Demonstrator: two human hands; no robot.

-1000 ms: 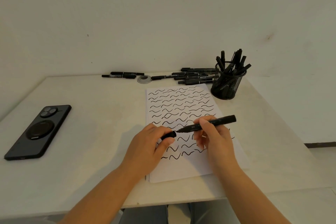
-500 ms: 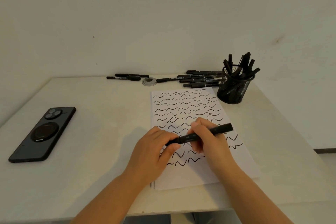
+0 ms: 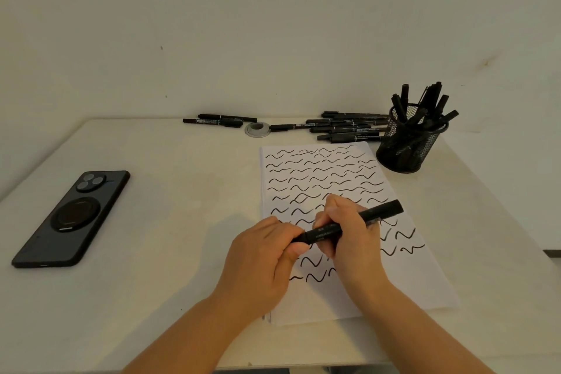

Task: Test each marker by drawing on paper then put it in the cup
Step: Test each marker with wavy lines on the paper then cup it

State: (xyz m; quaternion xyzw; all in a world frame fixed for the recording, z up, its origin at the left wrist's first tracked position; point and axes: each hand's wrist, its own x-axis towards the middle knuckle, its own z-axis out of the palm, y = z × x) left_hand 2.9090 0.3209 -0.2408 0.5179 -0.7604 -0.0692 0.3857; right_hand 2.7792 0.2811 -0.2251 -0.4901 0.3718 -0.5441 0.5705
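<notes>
A black marker [image 3: 382,212] lies across both hands above the white paper [image 3: 321,173], which is covered in black squiggles. My right hand [image 3: 349,234] grips the marker's barrel. My left hand [image 3: 264,255] pinches the cap end of the marker, and the cap sits closed against the barrel. A black mesh cup [image 3: 408,146] holding several markers stands at the paper's far right corner. Several loose black markers [image 3: 349,127] lie along the table's back edge.
A black phone [image 3: 73,218] lies face down on the left of the table. A small grey tape ring [image 3: 257,129] sits among the markers at the back. A wall rises right behind the table.
The cap held by my left hand was apart from the marker's tip; it has now been pushed onto the marker. Both hands stay over the lower paper.
</notes>
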